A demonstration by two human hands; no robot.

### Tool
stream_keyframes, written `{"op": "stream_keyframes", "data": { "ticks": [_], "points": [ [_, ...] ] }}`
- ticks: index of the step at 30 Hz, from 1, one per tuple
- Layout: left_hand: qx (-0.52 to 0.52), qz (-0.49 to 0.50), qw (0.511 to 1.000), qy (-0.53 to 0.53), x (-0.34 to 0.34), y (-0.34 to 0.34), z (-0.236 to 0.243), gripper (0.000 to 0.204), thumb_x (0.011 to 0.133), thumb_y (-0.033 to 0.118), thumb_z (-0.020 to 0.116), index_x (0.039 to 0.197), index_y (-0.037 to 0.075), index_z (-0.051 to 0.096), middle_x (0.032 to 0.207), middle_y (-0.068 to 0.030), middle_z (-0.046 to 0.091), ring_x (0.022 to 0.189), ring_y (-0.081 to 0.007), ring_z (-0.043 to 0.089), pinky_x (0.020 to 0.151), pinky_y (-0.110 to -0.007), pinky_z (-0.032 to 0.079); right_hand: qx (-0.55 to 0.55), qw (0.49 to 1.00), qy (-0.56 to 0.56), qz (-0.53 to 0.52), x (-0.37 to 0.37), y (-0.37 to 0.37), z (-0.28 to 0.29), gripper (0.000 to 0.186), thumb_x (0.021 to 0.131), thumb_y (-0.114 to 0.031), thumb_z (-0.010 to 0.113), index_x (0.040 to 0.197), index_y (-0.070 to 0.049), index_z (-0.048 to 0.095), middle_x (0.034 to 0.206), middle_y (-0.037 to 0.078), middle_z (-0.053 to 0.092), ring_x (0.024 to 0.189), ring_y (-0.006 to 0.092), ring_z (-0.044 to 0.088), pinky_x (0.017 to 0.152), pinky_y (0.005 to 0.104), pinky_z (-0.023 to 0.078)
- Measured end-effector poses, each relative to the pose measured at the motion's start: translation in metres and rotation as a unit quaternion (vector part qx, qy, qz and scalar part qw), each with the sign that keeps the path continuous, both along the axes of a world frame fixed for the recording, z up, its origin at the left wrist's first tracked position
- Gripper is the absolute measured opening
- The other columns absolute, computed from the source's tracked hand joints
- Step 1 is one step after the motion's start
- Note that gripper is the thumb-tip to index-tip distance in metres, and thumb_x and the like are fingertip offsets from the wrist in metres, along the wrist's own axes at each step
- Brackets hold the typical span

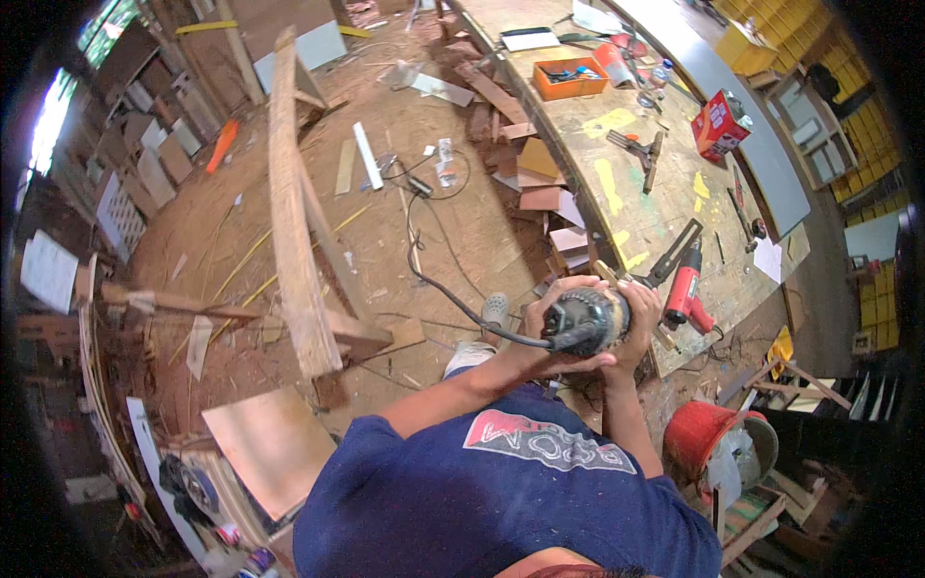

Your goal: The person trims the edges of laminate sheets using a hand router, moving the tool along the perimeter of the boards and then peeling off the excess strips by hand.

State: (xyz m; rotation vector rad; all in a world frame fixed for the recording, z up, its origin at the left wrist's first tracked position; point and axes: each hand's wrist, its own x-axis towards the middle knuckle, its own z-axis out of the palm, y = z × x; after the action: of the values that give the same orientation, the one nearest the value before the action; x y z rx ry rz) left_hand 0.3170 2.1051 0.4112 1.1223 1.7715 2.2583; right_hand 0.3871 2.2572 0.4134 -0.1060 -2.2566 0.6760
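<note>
A corded power tool (586,320) with a round black top is held upright in front of my chest, beside the workbench's near corner. My left hand (541,313) is wrapped round its left side, fingers closed on it. Around the other side curls my right hand (640,318), also closed on the body. A black cord (453,301) leaves the top and runs left across the floor. The tool's underside is hidden. Just right of my hands, a red heat gun (683,289) and a black flat tool (674,252) lie on the bench.
The workbench (578,173) carries an orange bin (568,79), a red can (722,125) and hand tools. A wooden trestle (289,202) stands left on the dirt floor. Wood offcuts (544,193) pile along the bench. A red bucket (699,433) is at the lower right.
</note>
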Motion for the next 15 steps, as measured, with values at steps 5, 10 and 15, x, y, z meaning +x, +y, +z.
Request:
{"op": "stream_keyframes", "data": {
  "ticks": [5,10,15],
  "points": [
    [-0.057,0.033,0.998,0.023,0.077,-0.075,0.042,0.098,0.067,0.038,0.100,0.142,0.000,0.048,0.136,-0.0163,0.064,0.127,-0.0242,0.063,0.109,-0.037,0.051,-0.011,0.993,-0.010,0.118,0.063,-0.043,0.042,0.078,0.076,-0.056,0.079,0.132,-0.006,0.061,0.127,0.013,0.066,0.127,0.0351,0.059,0.121,0.0579,0.029],
    [-0.101,0.079,0.990,0.061,0.145,-0.151,0.072,0.090,0.067,0.036,0.100,0.137,0.005,0.054,0.128,-0.0131,0.070,0.114,-0.0208,0.071,0.098,-0.034,0.056,0.105,0.938,-0.159,0.291,0.093,-0.075,0.087,0.097,0.056,-0.051,0.089,0.138,-0.009,0.059,0.139,0.014,0.062,0.137,0.0345,0.054,0.124,0.0610,0.022],
    [-0.083,0.032,0.995,0.038,0.188,-0.214,0.087,0.098,0.068,0.034,0.101,0.145,0.002,0.050,0.140,-0.0150,0.065,0.123,-0.0228,0.067,0.106,-0.037,0.053,0.067,0.902,-0.116,0.411,0.105,-0.109,0.065,0.078,0.045,-0.042,0.094,0.110,-0.005,0.072,0.100,0.014,0.076,0.098,0.0365,0.075,0.102,0.0484,0.057]
  ]
}}
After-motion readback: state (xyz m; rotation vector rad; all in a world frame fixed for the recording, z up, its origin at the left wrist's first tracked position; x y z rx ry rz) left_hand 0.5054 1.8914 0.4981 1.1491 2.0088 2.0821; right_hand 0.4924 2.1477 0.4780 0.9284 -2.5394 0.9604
